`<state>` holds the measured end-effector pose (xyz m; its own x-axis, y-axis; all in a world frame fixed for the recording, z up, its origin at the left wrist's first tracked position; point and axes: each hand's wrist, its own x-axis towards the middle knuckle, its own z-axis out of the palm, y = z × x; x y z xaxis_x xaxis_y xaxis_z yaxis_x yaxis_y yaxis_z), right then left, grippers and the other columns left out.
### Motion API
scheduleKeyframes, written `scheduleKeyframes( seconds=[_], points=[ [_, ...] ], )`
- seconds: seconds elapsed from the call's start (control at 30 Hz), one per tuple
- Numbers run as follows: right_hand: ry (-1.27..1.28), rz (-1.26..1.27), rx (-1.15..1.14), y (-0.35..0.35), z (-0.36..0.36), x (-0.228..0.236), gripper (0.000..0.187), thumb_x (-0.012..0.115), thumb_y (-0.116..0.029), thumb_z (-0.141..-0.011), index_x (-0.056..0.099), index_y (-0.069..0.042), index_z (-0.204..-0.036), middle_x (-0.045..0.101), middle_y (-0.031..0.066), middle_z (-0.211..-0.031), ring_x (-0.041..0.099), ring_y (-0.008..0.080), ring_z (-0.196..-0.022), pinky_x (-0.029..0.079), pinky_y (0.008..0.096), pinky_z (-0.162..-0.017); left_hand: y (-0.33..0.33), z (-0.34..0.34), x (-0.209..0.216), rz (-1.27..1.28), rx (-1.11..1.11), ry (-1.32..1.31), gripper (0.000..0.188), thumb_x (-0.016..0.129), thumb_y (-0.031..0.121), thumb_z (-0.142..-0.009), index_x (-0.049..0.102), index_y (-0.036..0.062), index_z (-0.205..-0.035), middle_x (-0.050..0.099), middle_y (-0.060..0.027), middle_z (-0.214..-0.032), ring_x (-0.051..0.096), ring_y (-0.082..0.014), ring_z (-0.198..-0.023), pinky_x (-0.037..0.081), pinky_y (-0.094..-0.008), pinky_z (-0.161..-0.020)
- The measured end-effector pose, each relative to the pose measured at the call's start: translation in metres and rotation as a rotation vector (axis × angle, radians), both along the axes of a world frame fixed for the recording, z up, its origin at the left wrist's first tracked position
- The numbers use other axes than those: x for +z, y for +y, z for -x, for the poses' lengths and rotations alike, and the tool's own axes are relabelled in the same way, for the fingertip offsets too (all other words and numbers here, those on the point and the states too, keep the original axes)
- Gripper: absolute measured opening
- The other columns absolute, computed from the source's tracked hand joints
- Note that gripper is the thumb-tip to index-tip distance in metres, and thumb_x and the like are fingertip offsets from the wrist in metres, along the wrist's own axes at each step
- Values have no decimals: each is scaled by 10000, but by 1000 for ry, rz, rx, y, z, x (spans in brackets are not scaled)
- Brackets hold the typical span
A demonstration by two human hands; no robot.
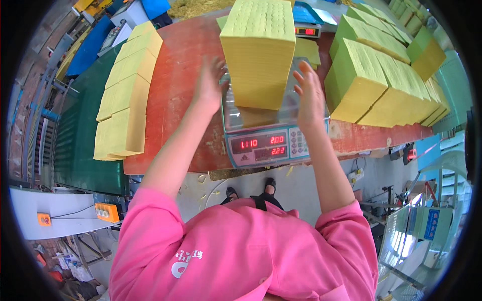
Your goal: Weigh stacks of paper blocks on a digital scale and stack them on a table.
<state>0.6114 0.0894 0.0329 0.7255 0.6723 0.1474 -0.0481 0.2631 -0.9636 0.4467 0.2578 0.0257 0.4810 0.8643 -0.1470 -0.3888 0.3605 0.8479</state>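
A tall stack of yellow paper sheets (261, 70), its top pressed with rows of small marks, stands upright on the tray of a digital scale (268, 145) whose red figures are lit. My left hand (209, 83) is just left of the stack, its fingers apart and slightly blurred. On the other side, my right hand (310, 95) is held up beside the stack with spread fingers. Gaps show between both hands and the paper, and neither hand holds anything.
A red worn table (186, 55) carries the scale. Rows of yellow paper stacks (123, 95) line its left edge beside a green belt (83, 115). More yellow stacks (396, 90) crowd the right. Behind stands a second scale (307, 31) with a blue tray.
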Motion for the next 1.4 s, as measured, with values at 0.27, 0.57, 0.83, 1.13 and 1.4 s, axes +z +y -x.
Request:
scheduleKeyframes(
  seconds=[0.27, 0.57, 0.83, 1.13, 1.4],
  points=[
    [298, 180, -80, -172, 33, -63, 345, 424, -204, -1019, 566, 0, -1258, 661, 122, -1071, 647, 195, -926, 500, 319, -827, -36, 219, -75, 306, 87, 138, 468, 496, 382, -980, 530, -14, -1228, 579, -197, -1270, 563, -300, -1173, 447, -432, -1006],
    [576, 176, -126, -167, 118, -101, 265, 466, -170, -1007, 628, -6, -1138, 678, 82, -964, 655, 177, -829, 520, 308, -764, -58, 241, -90, 371, 57, 191, 367, 489, 294, -983, 543, -4, -1193, 614, -163, -1186, 599, -258, -1082, 481, -391, -951],
    [576, 181, -128, -171, 116, -102, 253, 464, -152, -1004, 634, -3, -1119, 676, 73, -940, 652, 166, -824, 526, 298, -764, -55, 239, -94, 346, -20, 187, 363, 486, 288, -985, 560, -12, -1175, 623, -165, -1151, 609, -259, -1054, 495, -384, -925],
    [608, 183, -73, -158, 95, -90, 247, 464, -137, -994, 615, 17, -1114, 662, 90, -941, 645, 172, -815, 527, 307, -769, -64, 203, -84, 361, -16, 177, 343, 508, 278, -971, 577, 1, -1160, 640, -151, -1148, 622, -250, -1047, 503, -381, -918],
    [375, 286, 268, -152, 87, -62, 268, 461, -90, -936, 613, 51, -1105, 664, 128, -965, 596, 174, -783, 482, 306, -755, -66, 180, -73, 305, 86, 153, 327, 557, 293, -942, 609, 21, -1116, 661, -138, -1078, 637, -247, -994, 517, -378, -863]
  ],
)
